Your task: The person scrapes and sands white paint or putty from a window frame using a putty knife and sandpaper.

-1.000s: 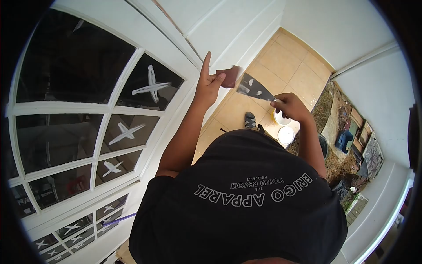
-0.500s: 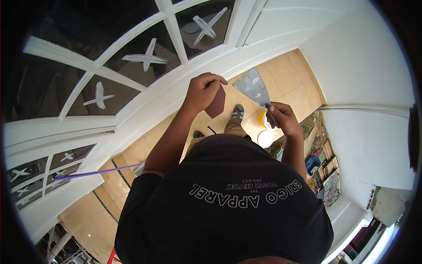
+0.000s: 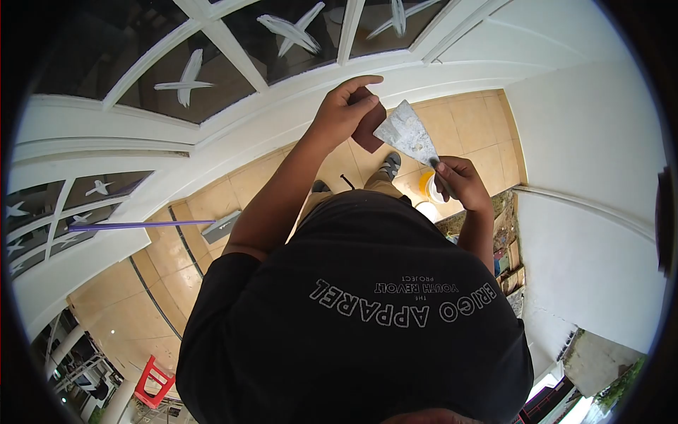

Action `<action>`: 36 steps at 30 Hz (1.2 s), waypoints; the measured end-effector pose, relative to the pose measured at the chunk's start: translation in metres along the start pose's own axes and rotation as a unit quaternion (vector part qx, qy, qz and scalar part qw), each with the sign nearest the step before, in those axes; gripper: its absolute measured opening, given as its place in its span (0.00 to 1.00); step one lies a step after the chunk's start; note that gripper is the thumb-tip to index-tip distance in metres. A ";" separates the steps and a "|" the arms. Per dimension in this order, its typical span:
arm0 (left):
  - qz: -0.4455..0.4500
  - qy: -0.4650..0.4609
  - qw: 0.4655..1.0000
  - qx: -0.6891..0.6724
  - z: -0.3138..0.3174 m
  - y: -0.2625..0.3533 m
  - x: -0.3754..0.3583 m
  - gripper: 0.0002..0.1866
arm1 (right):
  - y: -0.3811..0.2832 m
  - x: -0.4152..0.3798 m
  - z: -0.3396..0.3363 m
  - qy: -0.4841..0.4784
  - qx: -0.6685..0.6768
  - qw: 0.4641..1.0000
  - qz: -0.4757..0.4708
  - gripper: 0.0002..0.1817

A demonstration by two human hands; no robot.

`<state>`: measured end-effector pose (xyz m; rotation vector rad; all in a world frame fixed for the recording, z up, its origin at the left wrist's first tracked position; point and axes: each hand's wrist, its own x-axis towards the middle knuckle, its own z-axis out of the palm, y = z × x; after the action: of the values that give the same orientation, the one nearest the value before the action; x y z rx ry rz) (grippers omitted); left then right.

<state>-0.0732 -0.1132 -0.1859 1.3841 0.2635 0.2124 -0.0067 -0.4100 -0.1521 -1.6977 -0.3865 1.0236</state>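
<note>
My left hand [image 3: 344, 113] is raised near the white window frame, its fingers pinching a dark red-brown sheet [image 3: 370, 126] that hangs below them. In my right hand [image 3: 462, 185] is the dark handle of a scraper [image 3: 408, 134], whose wide grey blade has whitish smears. The blade's left corner points at the sheet and overlaps or nearly meets its edge; whether they touch is unclear.
Dark panes with white crosses [image 3: 185, 81] line the left and top. A yellow-and-white bucket [image 3: 432, 186] and a white round lid or tub [image 3: 427, 210] stand by my feet. A purple pole [image 3: 152, 225], a grey box [image 3: 222, 227] and a red stool [image 3: 154, 382] lie leftward.
My left hand and the sheet have moved up and right in view, and the sheet is now closer to the scraper blade. The view has shifted, showing the grey box and red stool more.
</note>
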 end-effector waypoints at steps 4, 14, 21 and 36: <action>-0.027 -0.007 0.998 -0.065 0.011 0.011 -0.003 0.19 | -0.006 0.008 -0.011 0.016 -0.021 1.000 0.018 0.18; -0.124 0.033 0.951 -0.282 0.068 -0.007 0.033 0.10 | -0.006 0.022 -0.064 0.022 -0.055 0.998 0.008 0.20; -0.024 0.014 0.985 -0.169 0.095 -0.024 0.085 0.08 | -0.001 0.055 -0.149 0.166 -0.108 0.978 -0.059 0.18; 0.216 0.162 0.956 0.118 0.040 0.153 0.102 0.16 | -0.142 0.069 -0.298 0.320 -0.170 0.796 -0.485 0.24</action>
<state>0.0366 -0.0933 -0.0347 1.6319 0.2592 0.7981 0.2986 -0.4930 -0.0356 -1.6844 -0.8876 -0.4045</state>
